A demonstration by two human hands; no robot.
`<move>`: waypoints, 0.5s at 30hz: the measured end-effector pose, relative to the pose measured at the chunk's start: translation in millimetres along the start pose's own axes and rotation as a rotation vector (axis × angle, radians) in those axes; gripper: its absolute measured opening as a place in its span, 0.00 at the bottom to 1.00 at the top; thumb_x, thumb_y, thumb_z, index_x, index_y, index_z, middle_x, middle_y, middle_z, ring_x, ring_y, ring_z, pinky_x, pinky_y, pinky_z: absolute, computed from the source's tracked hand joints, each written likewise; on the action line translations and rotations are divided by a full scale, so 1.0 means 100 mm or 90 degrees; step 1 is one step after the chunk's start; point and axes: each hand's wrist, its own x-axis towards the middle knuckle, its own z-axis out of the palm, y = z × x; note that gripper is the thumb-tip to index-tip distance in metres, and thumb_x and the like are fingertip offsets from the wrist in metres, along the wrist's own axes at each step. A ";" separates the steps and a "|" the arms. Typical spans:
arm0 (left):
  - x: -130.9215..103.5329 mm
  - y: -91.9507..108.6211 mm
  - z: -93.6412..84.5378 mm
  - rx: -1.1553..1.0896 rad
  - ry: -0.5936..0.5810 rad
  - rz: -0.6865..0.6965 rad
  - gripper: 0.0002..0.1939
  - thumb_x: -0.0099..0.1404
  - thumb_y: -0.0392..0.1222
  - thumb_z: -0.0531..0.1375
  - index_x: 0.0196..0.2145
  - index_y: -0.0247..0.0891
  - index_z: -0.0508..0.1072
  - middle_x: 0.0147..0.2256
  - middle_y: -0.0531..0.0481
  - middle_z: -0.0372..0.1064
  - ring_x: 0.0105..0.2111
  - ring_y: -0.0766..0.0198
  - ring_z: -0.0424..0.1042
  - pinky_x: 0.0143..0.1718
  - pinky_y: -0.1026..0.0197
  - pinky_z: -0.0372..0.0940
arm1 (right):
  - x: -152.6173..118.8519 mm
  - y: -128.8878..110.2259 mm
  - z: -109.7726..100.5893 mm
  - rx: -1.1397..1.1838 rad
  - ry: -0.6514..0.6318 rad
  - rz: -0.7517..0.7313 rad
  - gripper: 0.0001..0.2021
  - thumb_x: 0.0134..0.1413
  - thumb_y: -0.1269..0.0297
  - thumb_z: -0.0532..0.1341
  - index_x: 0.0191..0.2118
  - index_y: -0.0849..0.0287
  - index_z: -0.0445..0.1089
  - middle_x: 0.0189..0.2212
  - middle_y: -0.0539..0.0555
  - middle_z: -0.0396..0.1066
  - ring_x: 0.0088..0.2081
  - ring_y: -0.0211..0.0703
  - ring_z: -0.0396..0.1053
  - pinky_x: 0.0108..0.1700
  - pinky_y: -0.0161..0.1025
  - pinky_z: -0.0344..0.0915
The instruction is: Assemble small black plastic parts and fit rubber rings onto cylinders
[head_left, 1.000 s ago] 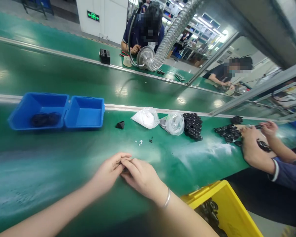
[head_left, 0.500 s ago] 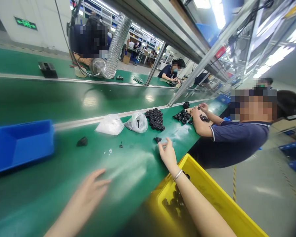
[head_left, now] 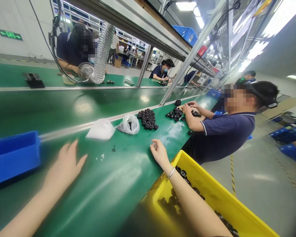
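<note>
A: Near end first. Yellow bin?
B: Yellow bin (head_left: 212,182) at bench edge, under the right forearm. Black parts (head_left: 184,172) inside.
A: Right hand?
B: Right hand (head_left: 157,150) by the edge of the green bench (head_left: 101,200), fingers bent, tips close together. Can't tell if it's pinching anything. Silver bracelet (head_left: 171,173) on that wrist.
A: Left?
B: Left hand (head_left: 65,163) over the bench, blurred, fingers and thumb spread. Blue tray (head_left: 17,158) to its left.
A: Between the hands?
B: White bits (head_left: 102,157), then small dark bits (head_left: 113,149) a little farther out. Behind them, white bag (head_left: 100,129) and open clear bag (head_left: 128,124) with something dark in it.
A: Next?
B: Stack of black round parts (head_left: 147,118) just right of the clear bag. Looser heap (head_left: 175,114) beyond, near a co-worker (head_left: 227,133) whose hands are together over a board.
A: Far side?
B: Person in dark top (head_left: 75,46) leaning over the opposite bench, ribbed silver duct (head_left: 102,54) alongside. Black block (head_left: 33,80) to the left on that bench.
</note>
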 end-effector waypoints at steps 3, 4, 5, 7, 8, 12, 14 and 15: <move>0.08 0.01 -0.01 0.060 -0.014 0.007 0.32 0.68 0.57 0.41 0.60 0.31 0.55 0.55 0.30 0.56 0.47 0.39 0.70 0.40 0.45 0.68 | -0.04 0.12 -0.10 0.013 0.007 0.000 0.14 0.56 0.62 0.52 0.45 0.62 0.65 0.29 0.50 0.66 0.26 0.38 0.64 0.34 0.39 0.65; 0.10 0.01 -0.01 0.080 -0.010 0.017 0.30 0.69 0.57 0.41 0.58 0.32 0.57 0.54 0.31 0.57 0.46 0.40 0.71 0.40 0.46 0.68 | -0.05 0.15 -0.11 0.015 0.008 0.001 0.14 0.56 0.62 0.52 0.44 0.62 0.66 0.29 0.50 0.66 0.26 0.39 0.64 0.33 0.38 0.65; 0.12 0.01 0.00 0.096 -0.006 0.032 0.29 0.69 0.56 0.40 0.56 0.33 0.59 0.52 0.32 0.58 0.45 0.41 0.71 0.39 0.47 0.68 | -0.06 0.17 -0.12 0.018 0.007 0.002 0.13 0.56 0.62 0.52 0.43 0.62 0.67 0.28 0.50 0.66 0.26 0.39 0.64 0.33 0.38 0.65; 0.14 -0.02 0.03 0.123 0.009 0.065 0.26 0.69 0.54 0.40 0.54 0.33 0.61 0.51 0.34 0.58 0.43 0.42 0.72 0.36 0.49 0.68 | -0.06 0.19 -0.11 0.021 0.004 0.003 0.13 0.55 0.63 0.53 0.42 0.61 0.68 0.28 0.50 0.66 0.26 0.39 0.64 0.33 0.38 0.65; 0.14 -0.03 0.05 0.133 0.013 0.081 0.26 0.69 0.53 0.40 0.54 0.34 0.61 0.50 0.34 0.58 0.41 0.44 0.73 0.35 0.51 0.68 | -0.07 0.20 -0.11 0.022 0.003 0.003 0.13 0.55 0.63 0.52 0.42 0.61 0.69 0.28 0.50 0.66 0.26 0.39 0.64 0.33 0.38 0.65; 0.18 -0.15 0.17 0.122 0.002 0.064 0.22 0.70 0.52 0.41 0.53 0.39 0.60 0.50 0.40 0.61 0.41 0.48 0.73 0.36 0.52 0.68 | -0.07 0.20 -0.09 0.025 0.010 0.005 0.12 0.55 0.65 0.52 0.41 0.61 0.70 0.29 0.52 0.67 0.28 0.39 0.65 0.35 0.38 0.65; 0.20 -0.22 0.22 0.089 -0.007 0.053 0.19 0.69 0.53 0.42 0.50 0.42 0.61 0.50 0.43 0.63 0.47 0.48 0.70 0.41 0.51 0.67 | -0.08 0.19 -0.09 0.026 0.013 0.004 0.12 0.54 0.66 0.52 0.41 0.61 0.70 0.30 0.52 0.68 0.29 0.39 0.65 0.35 0.38 0.65; 0.22 -0.24 0.24 0.078 0.000 0.047 0.18 0.69 0.53 0.43 0.48 0.43 0.62 0.50 0.44 0.63 0.50 0.48 0.68 0.42 0.51 0.67 | -0.09 0.19 -0.09 0.027 0.013 0.003 0.12 0.54 0.67 0.52 0.41 0.60 0.70 0.30 0.52 0.68 0.29 0.39 0.66 0.35 0.38 0.65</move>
